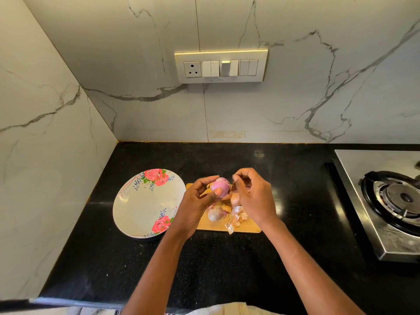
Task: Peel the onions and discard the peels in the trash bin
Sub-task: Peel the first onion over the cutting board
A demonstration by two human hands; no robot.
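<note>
My left hand (197, 202) grips a pink, mostly peeled onion (221, 187) above the wooden cutting board (246, 225). My right hand (252, 194) is beside it, its fingers curled at the onion's right side, pinching at a bit of skin. A second onion (214, 214) with its dry skin on lies on the board under my hands. Loose papery peels (237, 215) are scattered on the board to its right. No trash bin is in view.
A floral plate (141, 208) sits on the black counter left of the board. A steel gas stove (386, 201) stands at the right edge. Marble walls close the back and left; a switch panel (221, 67) is on the back wall.
</note>
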